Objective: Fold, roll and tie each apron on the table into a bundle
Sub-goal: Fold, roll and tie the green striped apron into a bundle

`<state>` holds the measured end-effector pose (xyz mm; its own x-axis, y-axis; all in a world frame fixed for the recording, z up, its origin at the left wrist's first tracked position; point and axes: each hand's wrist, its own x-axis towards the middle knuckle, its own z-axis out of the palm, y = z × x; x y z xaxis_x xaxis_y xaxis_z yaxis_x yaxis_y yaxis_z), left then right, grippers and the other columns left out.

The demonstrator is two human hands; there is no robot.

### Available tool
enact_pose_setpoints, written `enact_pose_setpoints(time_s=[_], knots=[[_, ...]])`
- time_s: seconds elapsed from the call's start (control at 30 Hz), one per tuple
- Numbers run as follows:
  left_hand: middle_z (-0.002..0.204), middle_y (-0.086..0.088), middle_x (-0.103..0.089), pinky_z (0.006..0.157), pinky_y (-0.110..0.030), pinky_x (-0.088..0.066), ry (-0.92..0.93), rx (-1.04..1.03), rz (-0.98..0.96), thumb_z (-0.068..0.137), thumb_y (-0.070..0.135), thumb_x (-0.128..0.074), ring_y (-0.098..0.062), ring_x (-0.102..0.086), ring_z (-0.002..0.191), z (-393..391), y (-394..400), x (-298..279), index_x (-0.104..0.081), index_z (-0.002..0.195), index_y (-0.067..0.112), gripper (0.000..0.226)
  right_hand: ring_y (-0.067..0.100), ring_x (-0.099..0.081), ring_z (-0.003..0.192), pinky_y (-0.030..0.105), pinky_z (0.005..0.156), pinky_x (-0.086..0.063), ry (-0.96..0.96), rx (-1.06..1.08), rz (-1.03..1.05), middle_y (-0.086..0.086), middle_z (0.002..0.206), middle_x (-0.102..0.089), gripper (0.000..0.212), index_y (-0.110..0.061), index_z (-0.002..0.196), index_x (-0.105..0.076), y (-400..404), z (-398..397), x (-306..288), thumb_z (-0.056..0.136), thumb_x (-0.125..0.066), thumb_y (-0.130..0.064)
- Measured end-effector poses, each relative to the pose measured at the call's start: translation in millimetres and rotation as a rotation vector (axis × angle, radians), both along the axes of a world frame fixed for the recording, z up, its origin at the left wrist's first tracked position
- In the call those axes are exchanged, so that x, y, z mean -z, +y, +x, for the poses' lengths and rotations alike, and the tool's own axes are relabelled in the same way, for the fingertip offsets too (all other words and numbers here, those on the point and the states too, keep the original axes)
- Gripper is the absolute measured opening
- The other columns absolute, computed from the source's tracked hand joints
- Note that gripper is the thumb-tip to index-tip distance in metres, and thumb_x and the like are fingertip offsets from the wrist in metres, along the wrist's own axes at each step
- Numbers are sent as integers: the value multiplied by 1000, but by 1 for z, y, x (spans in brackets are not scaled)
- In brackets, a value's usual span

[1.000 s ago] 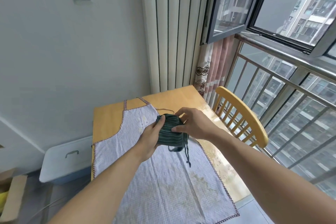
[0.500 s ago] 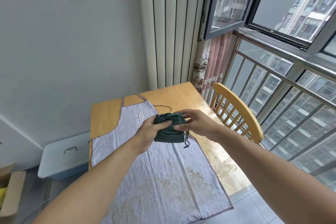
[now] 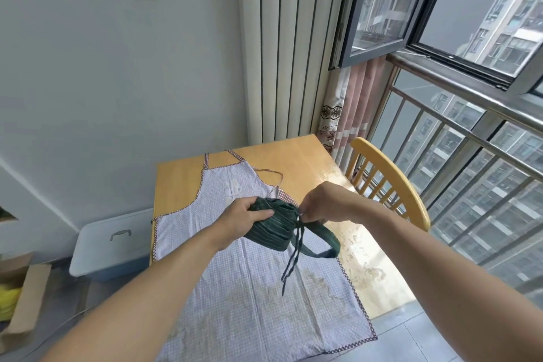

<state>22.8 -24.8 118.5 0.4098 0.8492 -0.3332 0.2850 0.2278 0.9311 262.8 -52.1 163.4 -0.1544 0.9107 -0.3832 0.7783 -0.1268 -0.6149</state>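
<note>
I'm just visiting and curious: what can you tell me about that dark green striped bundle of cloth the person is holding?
The dark green striped cloth bundle is an apron rolled into a compact roll with thin pale stripes. It is held in the air above the pale checked apron lying flat on the wooden table. The left hand grips its left side; the right hand pinches at its right end, where thin ties dangle and a wide strap loops out.

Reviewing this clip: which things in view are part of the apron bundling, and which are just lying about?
Part of the job:
green apron roll, gripped by the left hand
its ties, pinched by the right hand
checked apron, flat on the table

Lying about:
chair
storage box
cardboard box
</note>
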Motion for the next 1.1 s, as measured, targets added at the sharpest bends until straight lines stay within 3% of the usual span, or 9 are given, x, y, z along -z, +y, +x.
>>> enact_pose_setpoints(time_s=[0.1, 0.23, 0.37, 0.53, 0.63, 0.77, 0.83, 0.93, 1.1], knots=[[98, -6, -78, 85, -38, -62, 46, -13, 63, 93, 18, -73, -24, -75, 94, -5, -2, -1, -73, 103, 13, 12, 6, -75, 76, 23, 73, -58, -12, 38, 98, -10, 77, -78, 10, -25, 85, -81, 0, 4, -2, 88, -78, -15], [94, -1, -76, 75, -26, -60, 42, -40, 90, 90, 17, -76, -18, -74, 88, -8, -5, -5, -66, 88, 28, 15, 7, -72, 92, 31, 85, -59, 42, -40, 231, -11, 101, -77, 21, -25, 106, -77, -3, -7, 2, 88, -78, -36], [95, -2, -79, 72, -26, -60, 79, 28, 101, 90, 22, -77, -15, -76, 86, -9, -7, -3, -73, 105, 15, 17, 7, -70, 83, 37, 78, -61, -31, -30, 273, -11, 95, -76, 18, -27, 101, -79, -8, -26, 16, 88, -77, -39], [90, -1, -79, 70, -28, -60, 159, 56, 133, 96, 37, -68, -16, -75, 82, -7, -9, 0, -75, 102, 16, 23, 14, -69, 87, 36, 76, -60, -112, 35, 302, -6, 99, -74, 17, -24, 100, -72, -8, -33, 19, 94, -70, -40], [83, -2, -77, 71, -37, -60, 296, 23, 203, 92, 47, -68, -19, -75, 76, -6, -4, 10, -74, 92, 17, 31, 14, -59, 80, 30, 67, -48, -17, 16, 272, -2, 92, -66, 25, -16, 95, -63, -10, -36, 16, 98, -64, -40], [74, -1, -73, 62, -32, -50, 345, -100, 172, 93, 50, -65, -19, -69, 69, -5, 0, 16, -70, 80, 15, 38, 15, -40, 56, 30, 54, -34, 142, 181, 290, -2, 64, -48, 45, -15, 75, -52, -14, -37, 16, 100, -55, -52], [75, -3, -71, 65, -30, -49, 273, -201, 81, 95, 50, -63, -20, -67, 72, -6, 5, 17, -68, 78, 11, 43, 13, -36, 51, 27, 53, -34, 331, 360, 266, -4, 58, -40, 45, -17, 73, -54, -16, -33, 12, 101, -52, -53], [98, -12, -75, 75, -34, -58, 12, -329, -222, 97, 49, -60, -26, -71, 92, -7, 12, 18, -71, 98, 4, 47, 12, -30, 48, 28, 51, -31, 681, 566, 86, -8, 52, -36, 46, -20, 67, -46, -27, -36, 14, 105, -47, -46], [108, -14, -71, 73, -37, -58, -82, -468, -374, 94, 56, -60, -29, -67, 102, 2, 15, 24, -64, 106, 7, 50, 14, -23, 52, 28, 49, -19, 786, 462, -222, -2, 59, -34, 40, -17, 74, -49, -54, -60, 45, 108, -45, -39]])
